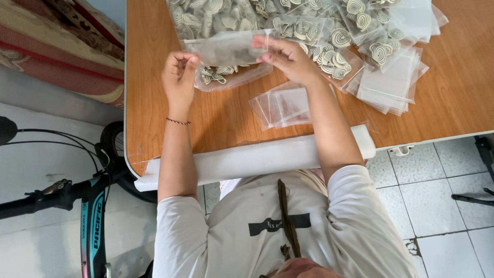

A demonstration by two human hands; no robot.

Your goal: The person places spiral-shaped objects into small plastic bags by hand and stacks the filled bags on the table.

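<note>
Both my hands hold one small clear plastic bag above the wooden table. My left hand pinches its left edge and my right hand grips its right top corner. The bag holds a few small cream spiral-shaped pieces near its bottom. A stack of empty clear bags lies just below my right wrist. Behind the held bag lies a heap of filled bags of spiral pieces.
A pile of flat clear bags sits to the right. A long white roll lies along the table's near edge. A bicycle stands on the tiled floor at left, beside a patterned mattress.
</note>
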